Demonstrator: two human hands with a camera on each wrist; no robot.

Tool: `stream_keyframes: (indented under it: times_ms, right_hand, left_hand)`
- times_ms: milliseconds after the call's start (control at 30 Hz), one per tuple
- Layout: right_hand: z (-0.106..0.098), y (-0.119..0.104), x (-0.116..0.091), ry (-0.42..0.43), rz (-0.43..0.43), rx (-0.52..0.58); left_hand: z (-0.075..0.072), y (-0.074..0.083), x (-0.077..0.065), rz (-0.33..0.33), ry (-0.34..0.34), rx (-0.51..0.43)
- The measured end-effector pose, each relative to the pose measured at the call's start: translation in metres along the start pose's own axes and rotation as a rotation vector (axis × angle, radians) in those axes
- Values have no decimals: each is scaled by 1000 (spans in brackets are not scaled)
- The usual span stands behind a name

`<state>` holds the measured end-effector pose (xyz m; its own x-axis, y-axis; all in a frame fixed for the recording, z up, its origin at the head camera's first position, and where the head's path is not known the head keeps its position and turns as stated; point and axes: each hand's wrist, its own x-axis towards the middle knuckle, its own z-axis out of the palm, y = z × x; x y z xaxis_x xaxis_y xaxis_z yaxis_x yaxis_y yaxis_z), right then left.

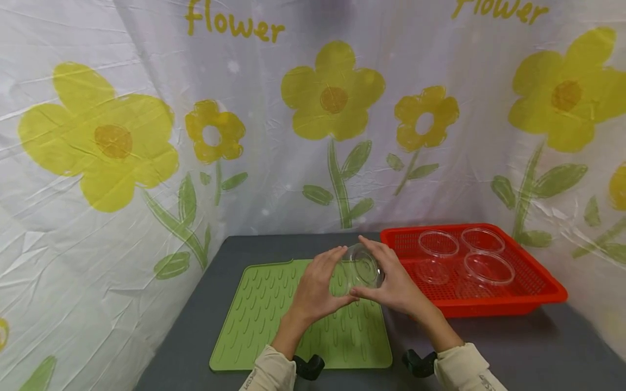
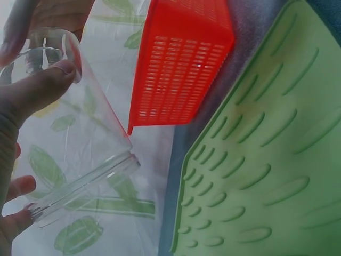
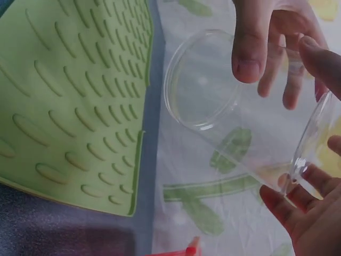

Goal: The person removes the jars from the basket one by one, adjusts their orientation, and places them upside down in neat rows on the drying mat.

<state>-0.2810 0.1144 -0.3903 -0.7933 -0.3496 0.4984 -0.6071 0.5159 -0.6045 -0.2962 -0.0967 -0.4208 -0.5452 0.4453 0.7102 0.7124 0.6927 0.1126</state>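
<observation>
Both hands hold one clear plastic cup (image 1: pixel 359 266), tilted on its side, above the green ridged mat (image 1: pixel 264 315). My left hand (image 1: pixel 313 285) grips the cup from the left, thumb on the near side and fingers across the far side. From the right, my right hand (image 1: pixel 398 279) curls round the cup's other end. The two thumbs nearly meet below it in the head view. The left wrist view shows the cup (image 2: pixel 85 128) slanting clear of the mat. Through its transparent wall (image 3: pixel 256 128), left-hand fingers show in the right wrist view.
A red perforated basket (image 1: pixel 543 296) stands to the right on the dark grey table (image 1: pixel 195 326), with three clear cups (image 1: pixel 489 269) inside. Behind and beside the table hangs a white curtain (image 1: pixel 274 179) with yellow flowers.
</observation>
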Motion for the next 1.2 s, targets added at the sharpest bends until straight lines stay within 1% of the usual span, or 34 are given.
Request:
stream_keyframes:
  times_ms: [100, 167, 333, 500, 600, 733, 900, 1067, 1200]
  right_hand:
    - [0, -1, 1, -3, 5, 31]
    - [0, -1, 1, -7, 22, 60]
    - [1, -1, 1, 3, 75, 160]
    - [9, 3, 0, 21, 127, 343]
    - [14, 3, 0, 33, 141, 423]
    - [19, 2, 1, 54, 131, 429]
    - [23, 1, 7, 77, 101, 405]
    - [25, -1, 11, 97, 88, 397]
    - [28, -4, 13, 104, 97, 370]
  left_hand:
    - [0, -1, -1, -13, 13, -33]
    - [1, -2, -3, -31, 23, -58]
    - [2, -2, -7, -103, 63, -144]
    - [3, 0, -10, -177, 100, -225]
    - [4, 1, -12, -228, 110, -290]
    - [5, 1, -14, -280, 106, -376]
    - [4, -2, -12, -303, 107, -437]
    - [1, -4, -12, -318, 110, -444]
    - [-1, -6, -14, -326, 115, -438]
